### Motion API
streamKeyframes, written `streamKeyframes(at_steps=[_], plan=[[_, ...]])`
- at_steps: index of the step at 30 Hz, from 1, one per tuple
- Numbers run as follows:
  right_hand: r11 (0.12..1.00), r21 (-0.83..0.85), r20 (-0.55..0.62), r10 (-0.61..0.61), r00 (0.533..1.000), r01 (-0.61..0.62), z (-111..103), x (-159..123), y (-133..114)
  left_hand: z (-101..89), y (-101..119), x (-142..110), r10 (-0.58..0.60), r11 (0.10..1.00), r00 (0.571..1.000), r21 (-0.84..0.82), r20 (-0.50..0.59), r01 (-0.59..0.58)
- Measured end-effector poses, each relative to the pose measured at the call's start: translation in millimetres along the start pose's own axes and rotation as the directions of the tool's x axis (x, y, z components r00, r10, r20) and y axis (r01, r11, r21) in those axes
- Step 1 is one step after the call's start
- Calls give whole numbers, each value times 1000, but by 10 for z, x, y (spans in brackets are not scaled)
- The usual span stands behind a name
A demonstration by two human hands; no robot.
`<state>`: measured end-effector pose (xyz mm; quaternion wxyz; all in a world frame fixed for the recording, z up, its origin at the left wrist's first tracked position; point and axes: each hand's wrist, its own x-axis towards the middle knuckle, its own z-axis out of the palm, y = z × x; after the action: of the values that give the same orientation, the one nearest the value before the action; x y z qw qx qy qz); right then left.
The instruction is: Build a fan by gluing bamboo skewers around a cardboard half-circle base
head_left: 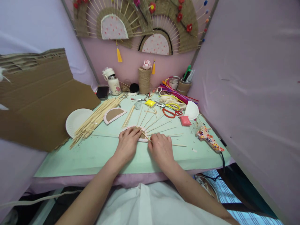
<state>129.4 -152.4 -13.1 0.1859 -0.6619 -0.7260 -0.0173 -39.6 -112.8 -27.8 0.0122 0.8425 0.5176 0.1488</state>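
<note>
A half-round cardboard piece (143,140) with a pale pink edge lies on the table, and thin wooden sticks (159,128) fan out from it to the right and away from me. My left hand (128,142) rests on this piece with its fingers stretched over the cardboard, near the foot of a stick. At the piece's right corner, my right hand (161,147) is closed in a pinch on a thin wooden stick (145,135) that slants across the cardboard. Its fingertips are partly hidden. A second half-round piece (114,115) lies behind my left hand.
To the left are a bundle of sticks (98,120), a white paper plate (78,120) and a big cardboard sheet (39,106). Behind lie a yellow packet (150,103) and red scissors (169,113). At right are a pink packet (185,121) and a patterned glue gun (208,139) with a cord.
</note>
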Motion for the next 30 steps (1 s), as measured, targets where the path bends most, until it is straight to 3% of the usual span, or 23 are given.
streamKeyframes(at_steps=[10, 30], plan=[[991, 72, -35, -111, 993, 113, 120, 6, -17, -94, 51, 8, -15, 999, 999, -32, 37, 16], [992, 49, -72, -110, 991, 114, 167, 26, -31, -68, 31, 3, -12, 999, 1000, -34, 25, 13]])
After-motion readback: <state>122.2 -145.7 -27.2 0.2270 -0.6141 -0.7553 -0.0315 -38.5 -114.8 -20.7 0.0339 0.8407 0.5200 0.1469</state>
